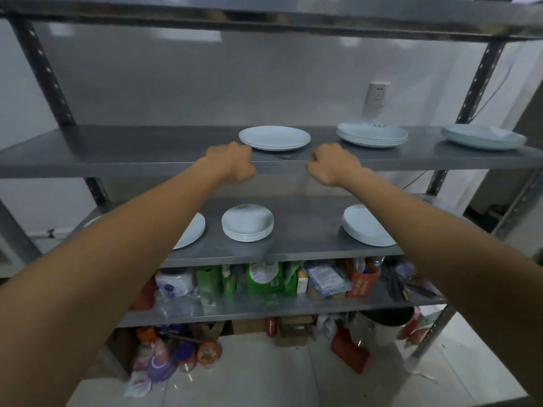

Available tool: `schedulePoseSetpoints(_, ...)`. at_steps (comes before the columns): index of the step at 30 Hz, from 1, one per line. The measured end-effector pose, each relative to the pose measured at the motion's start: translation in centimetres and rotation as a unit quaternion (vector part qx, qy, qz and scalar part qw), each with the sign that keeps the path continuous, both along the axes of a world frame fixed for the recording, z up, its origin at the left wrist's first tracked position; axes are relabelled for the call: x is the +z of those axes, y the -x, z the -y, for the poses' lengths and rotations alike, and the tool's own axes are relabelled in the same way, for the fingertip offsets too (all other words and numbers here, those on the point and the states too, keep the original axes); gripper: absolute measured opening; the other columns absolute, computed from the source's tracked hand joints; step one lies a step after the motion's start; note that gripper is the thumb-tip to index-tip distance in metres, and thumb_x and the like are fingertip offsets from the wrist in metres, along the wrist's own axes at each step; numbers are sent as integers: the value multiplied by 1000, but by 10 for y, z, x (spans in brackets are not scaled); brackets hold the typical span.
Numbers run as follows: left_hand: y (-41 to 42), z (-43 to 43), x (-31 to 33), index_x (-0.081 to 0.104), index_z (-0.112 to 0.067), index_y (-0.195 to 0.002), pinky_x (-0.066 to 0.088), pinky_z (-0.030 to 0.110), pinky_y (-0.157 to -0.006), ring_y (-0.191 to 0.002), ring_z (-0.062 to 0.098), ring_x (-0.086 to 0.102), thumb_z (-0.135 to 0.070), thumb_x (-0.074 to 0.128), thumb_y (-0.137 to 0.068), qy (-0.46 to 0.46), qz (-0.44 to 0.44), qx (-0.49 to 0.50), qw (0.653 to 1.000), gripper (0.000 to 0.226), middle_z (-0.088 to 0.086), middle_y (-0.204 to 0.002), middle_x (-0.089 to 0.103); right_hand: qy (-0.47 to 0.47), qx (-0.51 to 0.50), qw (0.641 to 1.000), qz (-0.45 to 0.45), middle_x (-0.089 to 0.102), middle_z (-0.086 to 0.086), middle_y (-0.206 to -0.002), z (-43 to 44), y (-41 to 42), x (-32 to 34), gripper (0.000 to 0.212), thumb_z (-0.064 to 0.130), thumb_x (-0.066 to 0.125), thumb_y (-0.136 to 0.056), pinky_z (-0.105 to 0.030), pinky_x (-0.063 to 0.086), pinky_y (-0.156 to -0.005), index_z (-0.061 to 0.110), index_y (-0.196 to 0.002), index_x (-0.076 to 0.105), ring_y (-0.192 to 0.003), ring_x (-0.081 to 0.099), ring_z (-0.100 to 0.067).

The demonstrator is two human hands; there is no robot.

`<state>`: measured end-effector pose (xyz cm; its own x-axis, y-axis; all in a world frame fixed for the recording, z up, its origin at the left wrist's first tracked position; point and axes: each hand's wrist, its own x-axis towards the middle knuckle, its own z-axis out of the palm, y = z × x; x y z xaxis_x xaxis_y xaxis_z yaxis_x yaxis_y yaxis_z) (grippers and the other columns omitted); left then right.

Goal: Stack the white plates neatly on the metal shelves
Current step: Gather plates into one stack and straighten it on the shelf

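A small stack of white plates (274,137) lies on the upper metal shelf (123,148), near its front edge. My left hand (233,161) is curled just left of that stack, my right hand (330,163) curled just right of it; both are at the shelf's front lip and hold nothing. Further right on the same shelf sit a taller plate stack (371,134) and another stack (484,137) at the far end. The shelf below (305,230) carries a stack of deep plates (247,223), a stack (367,226) on the right and one (192,230) partly hidden by my left forearm.
Perforated uprights (44,69) (476,83) frame the rack, and a top shelf (264,10) runs overhead. A wall socket (377,94) is behind. Lower shelves hold food packets (264,277), a steel pot (385,326) and bottles (164,356) near the tiled floor.
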<state>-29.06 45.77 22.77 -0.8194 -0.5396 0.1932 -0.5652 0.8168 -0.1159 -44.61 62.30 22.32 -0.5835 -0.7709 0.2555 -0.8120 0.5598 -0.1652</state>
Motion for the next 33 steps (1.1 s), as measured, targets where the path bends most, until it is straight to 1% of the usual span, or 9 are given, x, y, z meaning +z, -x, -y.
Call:
schedulePoseSetpoints(3, 27, 17, 0, 50, -14, -101, 38, 37, -68, -83, 32, 52, -32, 42, -83, 9, -9, 15, 1000, 27, 13, -109, 58, 22, 10, 1000, 9, 47, -8, -75, 17, 33, 0, 26, 27, 42, -84, -30, 34, -59, 16, -61, 38, -72, 48, -32)
schedulePoseSetpoints(5, 49, 34, 1, 52, -12, -112, 40, 37, -72, -93, 35, 56, -33, 39, -85, 18, -23, 34, 999, 36, 16, -117, 57, 20, 18, 1000, 8, 51, -11, -80, 34, 63, -2, 25, 27, 41, -85, -31, 34, -60, 13, -64, 40, -73, 49, -32)
schedulePoseSetpoints(7, 79, 56, 2, 52, -11, -116, 39, 38, -74, -99, 35, 55, -35, 36, -88, 19, -40, 57, 997, 41, 17, -121, 56, 23, 23, 999, 7, 57, -18, -98, 60, 103, -1, 23, 28, 41, -85, -33, 38, -68, 9, -76, 50, -81, 51, -33)
schedulePoseSetpoints(10, 123, 93, 6, 51, -10, -117, 39, 37, -75, -99, 34, 53, -36, 31, -91, -16, -63, 108, 992, 41, 17, -122, 55, 34, 19, 998, 45, 56, -19, -119, 102, 159, 3, 37, 31, 39, -88, -31, 38, -74, 6, -110, 56, -92, 53, -34)
schedulePoseSetpoints(13, 157, 125, -1, 55, -8, -110, 41, 39, -79, -100, 37, 54, -34, 30, -92, -54, -82, 121, 988, 41, 20, -121, 56, 45, 43, 995, 72, 61, -14, -107, 137, 202, -3, 28, 31, 37, -85, -32, 36, -64, 9, -87, 55, -75, 51, -25)
schedulePoseSetpoints(18, 179, 167, -28, 56, 2, -110, 41, 39, -87, -108, 41, 52, -24, 38, -92, -108, -115, 146, 977, 37, 26, -124, 54, 50, 70, 989, 117, 62, -19, -118, 186, 233, -27, 36, 24, 40, -88, -29, 35, -73, 5, -110, 62, -83, 47, -26)
schedulePoseSetpoints(25, 183, 170, -32, 52, 6, -116, 37, 34, -86, -114, 40, 49, -17, 41, -92, -144, -144, 139, 969, 35, 27, -128, 51, 84, 50, 978, 187, 62, -20, -119, 181, 227, -27, 36, 12, 43, -86, -30, 38, -75, 0, -116, 60, -101, 59, -36)
schedulePoseSetpoints(29, 183, 145, -14, 52, 6, -117, 39, 35, -86, -112, 40, 51, -17, 41, -92, -137, -132, 103, 976, 36, 28, -128, 52, 97, 18, 983, 157, 61, -22, -123, 153, 219, -8, 36, 12, 45, -86, -30, 39, -77, -1, -116, 58, -110, 58, -38)
schedulePoseSetpoints(33, 202, 117, 19, 47, 3, -121, 38, 35, -85, -115, 40, 49, -22, 44, -92, -138, -136, 79, 978, 39, 26, -132, 48, 111, -23, 983, 141, 59, -22, -122, 112, 224, 16, 26, 13, 44, -87, -32, 40, -80, 3, -108, 55, -107, 57, -40)
